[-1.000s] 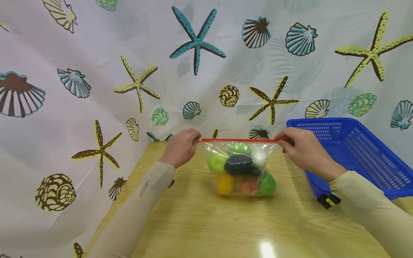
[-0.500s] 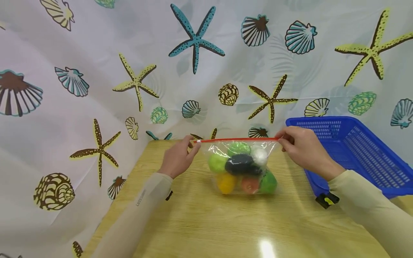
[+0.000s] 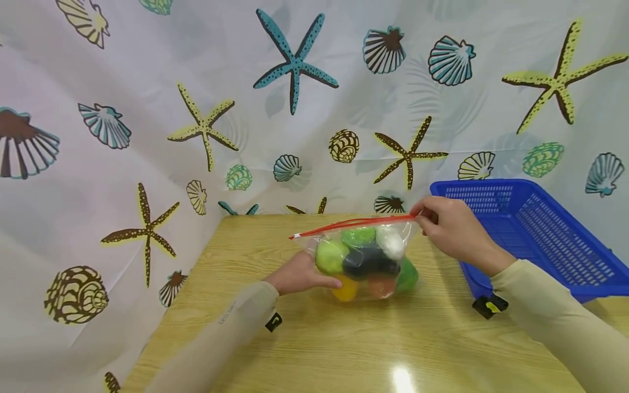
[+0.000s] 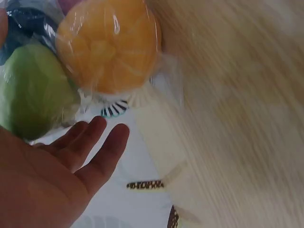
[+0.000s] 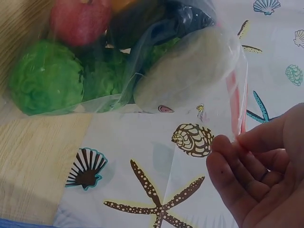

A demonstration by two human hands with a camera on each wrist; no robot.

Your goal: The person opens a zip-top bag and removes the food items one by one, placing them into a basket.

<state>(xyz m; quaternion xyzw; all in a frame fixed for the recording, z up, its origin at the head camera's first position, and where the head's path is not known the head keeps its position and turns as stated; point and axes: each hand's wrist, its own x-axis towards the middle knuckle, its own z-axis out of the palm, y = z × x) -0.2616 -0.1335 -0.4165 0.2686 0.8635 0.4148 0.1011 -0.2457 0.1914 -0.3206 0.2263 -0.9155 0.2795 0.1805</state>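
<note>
A clear zip bag (image 3: 366, 259) with a red zip strip and a white slider at its left end stands on the table. Through its film show pale green pieces, a dark eggplant-like piece, a white piece, an orange (image 4: 110, 46) with a ribbed surface, a red apple (image 5: 80, 20) and a green leafy ball (image 5: 46, 78). My right hand (image 3: 446, 224) pinches the top right corner of the bag between thumb and finger. At the bag's lower left is my left hand (image 3: 300, 274), its fingers partly behind the bag and its thumb extended in front; the left wrist view shows those fingers extended.
A blue perforated basket (image 3: 530, 234) stands on the right side of the wooden table (image 3: 314, 344), close behind my right forearm. Behind the table hangs a white curtain (image 3: 295, 142) printed with starfish and shells.
My left hand has let go of the zip strip's left end and moved down to the bag's lower left side. That end of the strip has dropped. My right hand keeps its pinch.
</note>
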